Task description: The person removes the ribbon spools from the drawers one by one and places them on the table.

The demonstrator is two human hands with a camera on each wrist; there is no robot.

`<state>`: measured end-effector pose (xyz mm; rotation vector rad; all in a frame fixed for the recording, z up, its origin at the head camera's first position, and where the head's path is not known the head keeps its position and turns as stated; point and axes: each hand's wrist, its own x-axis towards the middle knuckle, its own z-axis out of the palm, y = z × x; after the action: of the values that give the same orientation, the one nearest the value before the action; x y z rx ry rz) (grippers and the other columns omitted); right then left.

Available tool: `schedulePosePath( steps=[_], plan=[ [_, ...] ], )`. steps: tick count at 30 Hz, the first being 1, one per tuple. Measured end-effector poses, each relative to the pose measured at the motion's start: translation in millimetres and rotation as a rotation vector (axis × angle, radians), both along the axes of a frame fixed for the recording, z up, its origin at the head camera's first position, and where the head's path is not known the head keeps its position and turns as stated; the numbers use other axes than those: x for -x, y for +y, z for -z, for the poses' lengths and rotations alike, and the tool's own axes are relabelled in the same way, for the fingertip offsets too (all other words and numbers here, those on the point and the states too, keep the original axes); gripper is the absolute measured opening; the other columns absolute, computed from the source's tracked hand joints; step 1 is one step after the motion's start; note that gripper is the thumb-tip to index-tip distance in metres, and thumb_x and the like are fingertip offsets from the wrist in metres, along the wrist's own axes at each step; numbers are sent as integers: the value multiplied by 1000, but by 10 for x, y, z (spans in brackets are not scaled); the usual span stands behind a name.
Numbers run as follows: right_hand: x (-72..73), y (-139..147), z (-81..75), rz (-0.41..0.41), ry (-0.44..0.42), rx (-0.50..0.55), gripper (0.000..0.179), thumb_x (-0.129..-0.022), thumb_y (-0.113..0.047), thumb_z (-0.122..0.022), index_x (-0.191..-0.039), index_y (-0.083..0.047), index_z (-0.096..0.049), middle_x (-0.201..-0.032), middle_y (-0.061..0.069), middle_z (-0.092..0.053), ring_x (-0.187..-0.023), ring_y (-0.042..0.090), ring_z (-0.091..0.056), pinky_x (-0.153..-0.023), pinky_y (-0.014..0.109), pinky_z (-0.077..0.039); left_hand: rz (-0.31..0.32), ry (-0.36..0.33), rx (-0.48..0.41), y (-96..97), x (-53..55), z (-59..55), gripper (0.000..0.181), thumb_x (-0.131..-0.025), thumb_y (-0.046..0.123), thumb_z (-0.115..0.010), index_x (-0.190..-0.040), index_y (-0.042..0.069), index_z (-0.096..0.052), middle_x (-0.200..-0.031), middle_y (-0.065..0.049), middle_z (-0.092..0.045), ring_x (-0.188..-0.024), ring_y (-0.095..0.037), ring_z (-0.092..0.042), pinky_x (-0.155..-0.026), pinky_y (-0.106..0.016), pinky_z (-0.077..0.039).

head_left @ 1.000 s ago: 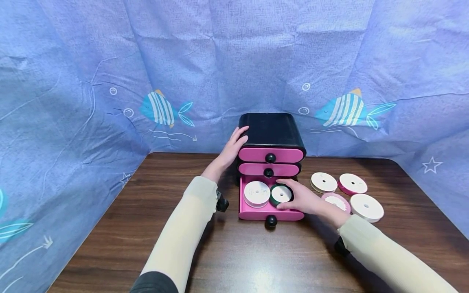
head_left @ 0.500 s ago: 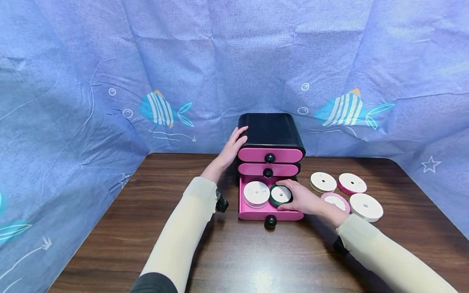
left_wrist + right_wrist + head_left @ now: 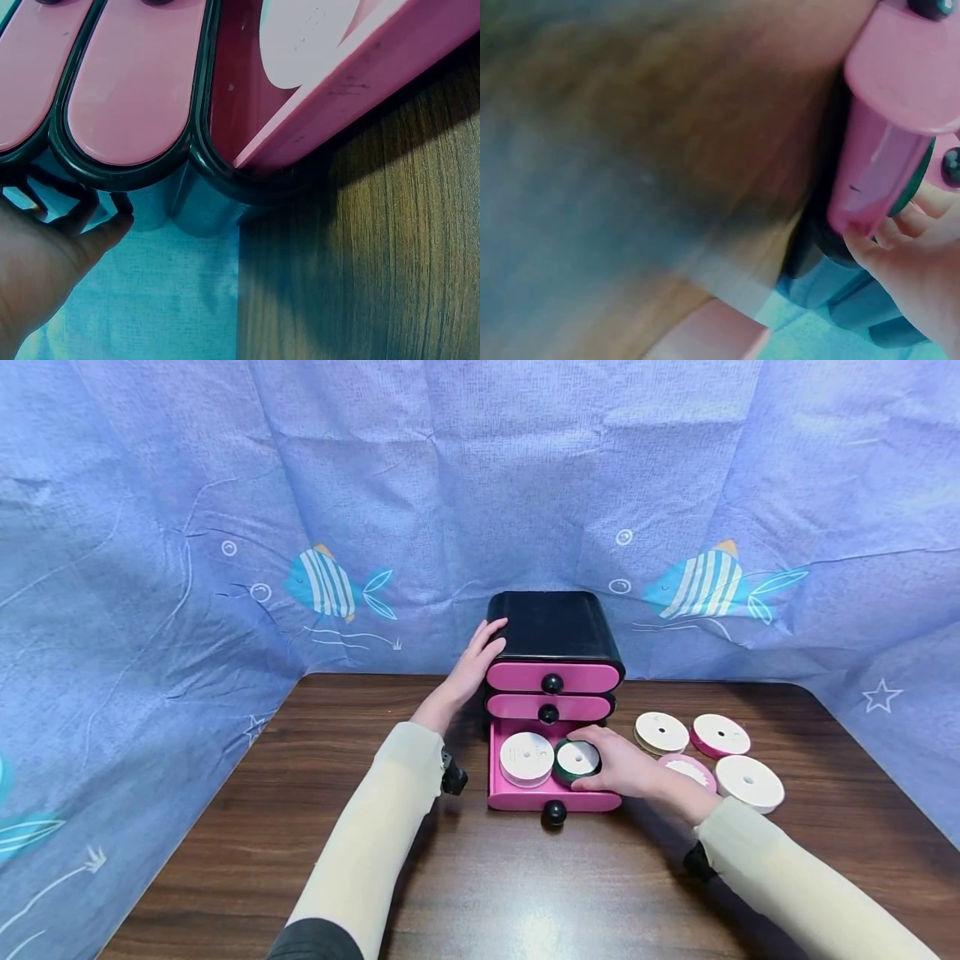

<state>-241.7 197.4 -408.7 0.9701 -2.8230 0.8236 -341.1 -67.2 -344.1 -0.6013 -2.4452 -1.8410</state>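
A small black cabinet (image 3: pixel 555 622) with pink drawer fronts stands at the table's back. Its bottom drawer (image 3: pixel 517 801) is pulled out and holds two ribbon spools. In its right half, my right hand (image 3: pixel 628 767) grips a dark green ribbon spool (image 3: pixel 577 758) between thumb and fingers. A white spool (image 3: pixel 527 758) lies flat on the left of it. My left hand (image 3: pixel 468 672) rests against the cabinet's left side, fingertips at its top edge. In the right wrist view, the drawer wall hides most of the green spool (image 3: pixel 915 180).
To the right of the cabinet, several spools lie on the wooden table (image 3: pixel 315 827): a cream one (image 3: pixel 662 732), a magenta-edged one (image 3: pixel 722 735), a pink one (image 3: pixel 688 770) and a wide white one (image 3: pixel 750 782). A blue fish-print cloth (image 3: pixel 525 485) hangs behind.
Over the last half second, the green spool in my right hand and the white spool beside it have shifted very slightly right in the drawer. My left hand stays in place.
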Motion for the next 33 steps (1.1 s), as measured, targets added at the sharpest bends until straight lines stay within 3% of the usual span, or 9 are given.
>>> schedulePosePath(
  steps=[7,22,33],
  plan=[
    [-2,-12,-93,17,-51,-62,65,-73,-29,-84,-124,2,-59,-117,15,-59,-105,30,-54,-86,45,-45,0,-2,-2,-4,-7,8,52,-101,37,-43,-150,20,-38,-162,-6,-5,-147,-21,-3,-113,-51,-8],
    [-48,39,-169,25,9,-55,65,-71,-27,-85,-122,4,-60,-117,18,-60,-108,35,-54,-89,49,-45,-4,6,-1,-2,-10,0,52,-101,38,-43,-150,20,-38,-162,-7,-5,-147,-22,-2,-113,-52,-6],
    [-78,140,-233,49,-10,-96,67,-71,-26,-85,-124,5,-58,-121,22,-58,-112,38,-50,-91,52,-43,-5,2,-1,7,-20,-10,52,-101,37,-44,-150,20,-38,-162,-7,-6,-147,-22,-3,-113,-52,-7]
  ],
)
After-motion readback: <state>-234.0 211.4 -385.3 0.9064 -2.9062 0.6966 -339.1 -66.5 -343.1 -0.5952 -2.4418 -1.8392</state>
